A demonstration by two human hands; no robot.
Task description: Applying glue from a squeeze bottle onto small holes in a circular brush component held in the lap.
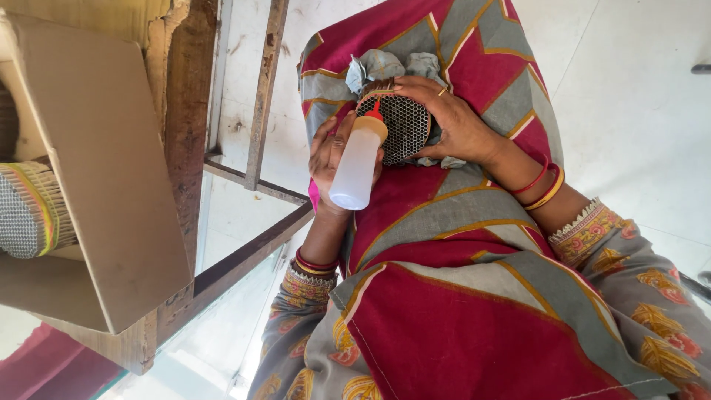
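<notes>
Honeycomb-faced round bundle (pixel 404 127), wrapped in grey cloth, sits on the lap at upper centre, cupped by the right hand (pixel 452 122). Left hand (pixel 333 159) grips a translucent red-nozzled squeeze bottle (pixel 358 161), tip on the cells; dispensing seems underway, calling for steady pressure.

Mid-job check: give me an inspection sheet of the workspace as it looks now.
Surface: red and grey patterned cloth over the lap.
Job's things: squeeze bottle, red nozzle at the round honeycomb bundle; grey rag around the bundle.
Clutter: cardboard box holding a second bundle.
Hands: left hand grips the bottle; right hand holds the honeycomb bundle.
Cables: nothing seen.
Surroundings: wooden frame, pale floor.
</notes>
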